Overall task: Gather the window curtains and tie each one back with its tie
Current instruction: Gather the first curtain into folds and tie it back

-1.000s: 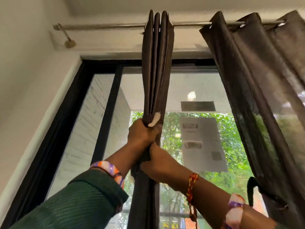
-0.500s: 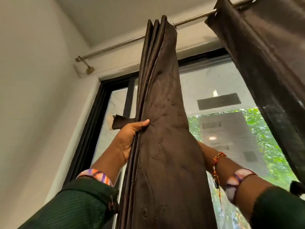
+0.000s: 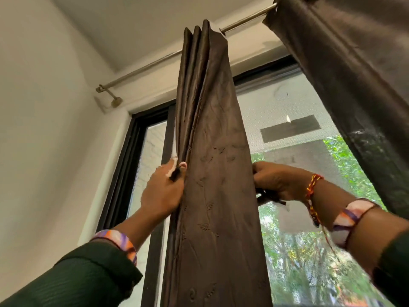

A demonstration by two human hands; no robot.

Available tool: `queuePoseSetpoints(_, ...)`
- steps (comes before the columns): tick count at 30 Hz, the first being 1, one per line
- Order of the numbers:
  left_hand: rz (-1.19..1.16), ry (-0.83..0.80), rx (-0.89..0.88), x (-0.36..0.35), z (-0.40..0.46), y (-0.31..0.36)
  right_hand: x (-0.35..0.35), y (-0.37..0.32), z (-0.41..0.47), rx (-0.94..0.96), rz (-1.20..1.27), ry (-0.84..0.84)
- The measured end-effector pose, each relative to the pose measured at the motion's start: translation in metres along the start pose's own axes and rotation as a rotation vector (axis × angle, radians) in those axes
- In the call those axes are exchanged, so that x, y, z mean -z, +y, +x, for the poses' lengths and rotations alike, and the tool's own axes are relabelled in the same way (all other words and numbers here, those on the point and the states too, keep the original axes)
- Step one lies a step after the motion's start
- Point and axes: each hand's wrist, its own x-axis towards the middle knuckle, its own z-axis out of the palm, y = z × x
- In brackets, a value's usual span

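We are looking up at a window, and going from the left we are seeing a pale wall (image 3: 44, 129) and the wall bracket (image 3: 112, 100) that is carrying the metal curtain rod (image 3: 146, 68) up and to the right. Below it the dark window frame (image 3: 130, 165) is running down the left side of the glass.

Our left hand (image 3: 162, 191), with a striped bangle (image 3: 119, 240) and a green sleeve (image 3: 88, 278) behind it, is reaching up to the left edge of the gathered brown curtain (image 3: 214, 196). Its fingers are curling round a dark strip with a white patch, which is looking like one end of the curtain tie (image 3: 174, 173), and pressing it against the folds.

The gathered curtain is hanging from the rod in tight upright pleats in the middle of the view, between our two hands, with small embroidered motifs on its near face.

Our right hand (image 3: 276, 182) is sitting at the curtain's right edge, fingers curled round a dark bunch of fabric (image 3: 271, 199) that is sticking out below the palm; we cannot tell whether this is the tie's other end or a fold of the curtain. A red and yellow thread (image 3: 312, 189) is circling that wrist, with a second bangle (image 3: 354, 216) nearer us.

Far right, the second curtain (image 3: 354, 85) is hanging ungathered from the same rod, well apart from both hands.
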Motion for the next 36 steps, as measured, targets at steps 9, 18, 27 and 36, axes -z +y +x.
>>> queuePoseSetpoints(9,0.534,0.185,-0.762,-0.022,0.024,0.028,0.046,-0.043,-0.029,0.123,-0.364,0.435)
queuePoseSetpoints(18,0.89,0.122,-1.283,-0.006,0.038,0.053,0.046,-0.078,-0.027,0.23,-0.485,0.507)
queuePoseSetpoints(27,1.064,0.036,-1.411,0.007,0.039,0.067,0.005,-0.105,-0.003,0.403,-0.807,0.582)
queuePoseSetpoints(36,1.063,0.072,-0.857,0.022,0.035,0.074,0.001,-0.094,-0.007,0.423,-0.238,0.217)
